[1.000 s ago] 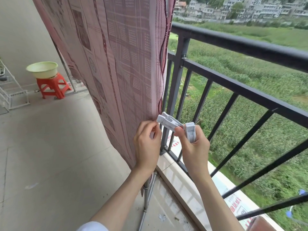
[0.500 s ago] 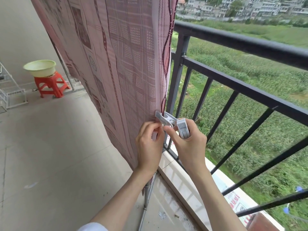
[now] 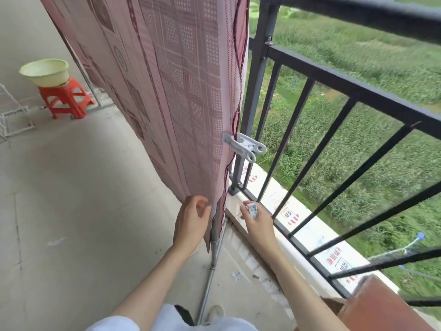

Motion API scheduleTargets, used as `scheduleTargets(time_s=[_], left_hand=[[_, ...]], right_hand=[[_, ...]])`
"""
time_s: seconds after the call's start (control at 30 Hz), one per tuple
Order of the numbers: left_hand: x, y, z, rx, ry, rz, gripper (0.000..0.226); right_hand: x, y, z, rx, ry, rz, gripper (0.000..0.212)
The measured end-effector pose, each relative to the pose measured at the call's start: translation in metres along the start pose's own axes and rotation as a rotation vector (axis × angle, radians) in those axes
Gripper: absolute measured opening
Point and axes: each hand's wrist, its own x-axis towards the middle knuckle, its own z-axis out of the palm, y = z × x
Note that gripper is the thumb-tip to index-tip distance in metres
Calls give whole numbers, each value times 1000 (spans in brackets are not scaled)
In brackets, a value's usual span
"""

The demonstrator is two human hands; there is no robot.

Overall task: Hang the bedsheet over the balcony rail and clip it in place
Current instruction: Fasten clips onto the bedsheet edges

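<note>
- So the bedsheet (image 3: 181, 87) hangs down in a long pink curtain along the inside of the balcony rail (image 3: 334, 75), and one white clip (image 3: 243, 145) already bites its side edge about halfway down, right by the upright post.
- Our left hand (image 3: 191, 225) is down at the bottom corner of the sheet, fingers (image 3: 200, 204) loosely curled and touching the hem; can't honestly tell if they pinch it or just brush it.
- Our right hand (image 3: 256, 219) has its fingers wrapped round a second clip (image 3: 252, 209), held just above the tiled ledge (image 3: 310, 235).
- Our guess for the step: the bottom corner gets clipped next. We'd pull the hem taut with the left, squeeze the clip wide, and push it well onto the cloth, not just the very edge, or wind will pop it off.
- Probably worth catching the metal pole (image 3: 213, 254) behind the hem too, if the clip spans it.
- Around us: grey concrete floor (image 3: 83, 199), a red stool (image 3: 65, 96) with a pale green basin (image 3: 45, 71) on it by the wall, a white wire rack (image 3: 14, 118) at the far left, green fields beyond the bars.
</note>
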Motion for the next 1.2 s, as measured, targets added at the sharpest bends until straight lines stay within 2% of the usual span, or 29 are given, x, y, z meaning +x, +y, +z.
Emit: scheduleTargets(time_s=[0.1,0.2,0.27,0.43,0.7,0.8,0.93,1.0,1.1,1.2], left_hand=[[1,-15,14,49,-109,-104,19],[8,-11,27,52,-146,-147,33],[12,-9,33,44,-128,-170,37],[13,-18,33,40,-75,-170,10],[7,-30,32,83,5,-187,9],[5,-36,29,87,2,-211,10],[0,-50,18,105,35,-293,14],[-6,-48,22,86,-4,-309,12],[-9,-38,38,49,-80,-295,11],[-3,-30,49,43,-98,-272,12]], right_hand=[[7,25,17,-256,-151,40,31],[23,29,27,-384,-169,12,39],[35,26,32,-373,-170,-12,38],[44,26,47,-322,-284,-98,25],[54,31,50,-359,-290,-201,5],[56,37,44,-372,-255,-174,13],[66,46,30,-410,-158,-93,10],[67,43,26,-372,-141,-73,12],[53,36,31,-302,-253,-89,28],[42,34,39,-277,-339,-98,10]])
